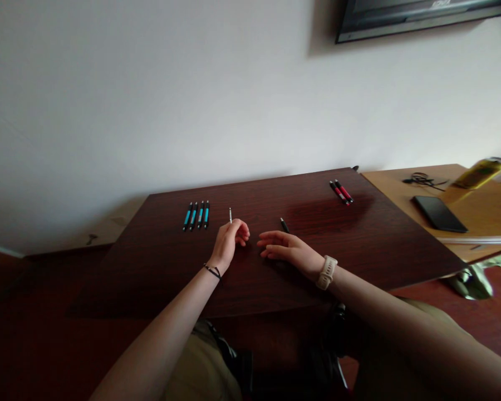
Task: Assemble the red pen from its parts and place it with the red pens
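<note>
1. The left hand is curled at a white pen; I cannot tell whether its grip holds it.
2. The right hand has an open grip, near a dark pen.
3. Blue pens lie left, red pens far right on the worktop.
4. Handling the middle pens seems in hand; lifting the dark one calls for a fingertip pinch.

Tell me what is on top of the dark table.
Four blue pens, two red pens, and a dark pen partly behind the right hand. A slim white item shows beyond the left hand. The tabletop beneath both hands is hidden.
</note>
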